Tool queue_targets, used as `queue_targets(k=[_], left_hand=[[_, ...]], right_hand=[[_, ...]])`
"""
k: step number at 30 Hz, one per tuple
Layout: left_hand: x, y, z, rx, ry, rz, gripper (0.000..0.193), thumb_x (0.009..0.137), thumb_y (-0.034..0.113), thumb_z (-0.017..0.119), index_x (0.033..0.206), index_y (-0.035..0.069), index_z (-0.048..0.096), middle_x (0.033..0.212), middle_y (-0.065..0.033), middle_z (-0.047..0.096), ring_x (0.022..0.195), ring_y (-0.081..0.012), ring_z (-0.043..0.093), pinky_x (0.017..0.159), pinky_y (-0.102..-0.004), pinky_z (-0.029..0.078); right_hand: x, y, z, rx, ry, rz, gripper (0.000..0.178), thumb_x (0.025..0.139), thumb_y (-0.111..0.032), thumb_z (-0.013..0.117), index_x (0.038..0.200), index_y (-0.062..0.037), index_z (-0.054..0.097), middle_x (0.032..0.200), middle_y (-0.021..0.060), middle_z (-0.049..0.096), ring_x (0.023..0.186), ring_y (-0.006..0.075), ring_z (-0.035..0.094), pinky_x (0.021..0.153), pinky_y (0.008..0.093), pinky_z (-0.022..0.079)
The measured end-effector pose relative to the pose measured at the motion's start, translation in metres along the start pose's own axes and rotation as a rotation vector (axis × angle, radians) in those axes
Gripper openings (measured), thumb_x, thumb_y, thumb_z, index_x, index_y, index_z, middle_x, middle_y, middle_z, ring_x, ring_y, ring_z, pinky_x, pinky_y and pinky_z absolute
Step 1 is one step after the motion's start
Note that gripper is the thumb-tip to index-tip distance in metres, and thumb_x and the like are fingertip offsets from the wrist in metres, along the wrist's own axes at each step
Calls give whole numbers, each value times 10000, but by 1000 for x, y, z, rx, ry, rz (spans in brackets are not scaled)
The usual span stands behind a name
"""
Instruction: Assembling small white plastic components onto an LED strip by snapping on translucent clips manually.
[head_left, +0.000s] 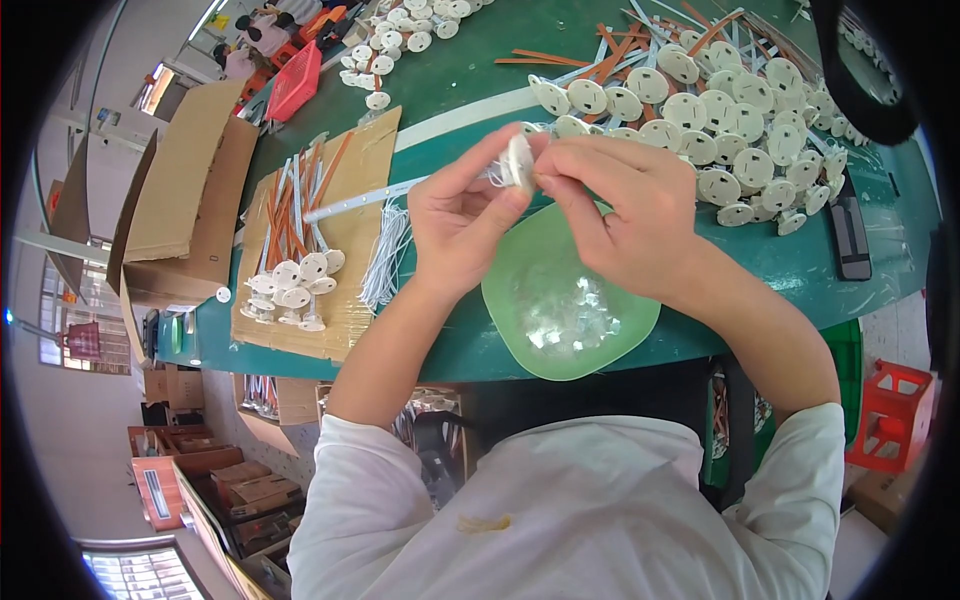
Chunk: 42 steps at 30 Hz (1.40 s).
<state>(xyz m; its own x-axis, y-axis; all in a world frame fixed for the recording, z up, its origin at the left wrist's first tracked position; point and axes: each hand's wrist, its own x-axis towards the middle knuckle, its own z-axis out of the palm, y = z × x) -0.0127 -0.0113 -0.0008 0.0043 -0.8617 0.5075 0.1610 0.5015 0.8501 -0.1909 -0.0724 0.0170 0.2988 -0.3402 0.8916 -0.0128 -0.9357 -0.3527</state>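
Observation:
Over the green bowl [508,285], my left hand [450,225] grips a white round plastic disc [519,163] between thumb and fingers. A pale flat strip with dots [365,198] extends leftward from that hand, and some thin white cord [494,174] shows beside the disc. My right hand [635,205] is closed in a pinch at the disc's right edge; whatever its fingertips hold is too small to make out. Small clear, shiny pieces [570,315] lie in the bowl.
On cardboard [350,290] at left lie disc-ended strips [290,275] and a bundle of white cords [388,258]. A large heap of similar discs [720,120] covers the right back of the green table, near a dark phone-like object [850,235]. A red stool [890,415] stands at right.

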Motion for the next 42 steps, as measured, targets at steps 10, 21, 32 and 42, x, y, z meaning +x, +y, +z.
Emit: queue_targets(k=[10, 21, 32, 42], left_hand=[[-2, 8, 10, 97, 55, 56, 472, 917, -38, 654, 1378, -16, 559, 1234, -194, 678, 1074, -187, 671, 957, -321, 530], [26, 159, -135, 1059, -174, -654, 371, 922, 146, 683, 1259, -1, 638, 968, -77, 711, 789, -135, 684, 722, -265, 548], [-60, 241, -251, 1500, 99, -1224, 579, 820, 176, 675, 1382, 129, 546, 944, -107, 668, 654, -162, 667, 569, -284, 537], [-67, 191, -281, 1767, -42, -1349, 726, 757, 243, 700, 1455, 278, 502, 1195, -173, 687, 908, -269, 721, 773, -402, 596]], right_hand=[[-4, -7, 2, -18, 20, 17, 133, 793, 31, 735, 917, -4, 701, 868, 111, 731, 728, 248, 715, 633, 305, 565], [-7, 15, 6, -132, -191, -120, 267, 804, -17, 747, 1063, -16, 680, 1088, 126, 693, 945, 290, 680, 782, 362, 561], [-5, 3, -3, -81, -384, -122, 232, 812, -30, 720, 1039, -28, 670, 1046, 116, 688, 955, 318, 662, 818, 393, 547], [-11, 8, 7, -64, -468, -183, 139, 781, -68, 722, 915, -50, 687, 1001, 78, 690, 932, 278, 662, 784, 386, 555]])
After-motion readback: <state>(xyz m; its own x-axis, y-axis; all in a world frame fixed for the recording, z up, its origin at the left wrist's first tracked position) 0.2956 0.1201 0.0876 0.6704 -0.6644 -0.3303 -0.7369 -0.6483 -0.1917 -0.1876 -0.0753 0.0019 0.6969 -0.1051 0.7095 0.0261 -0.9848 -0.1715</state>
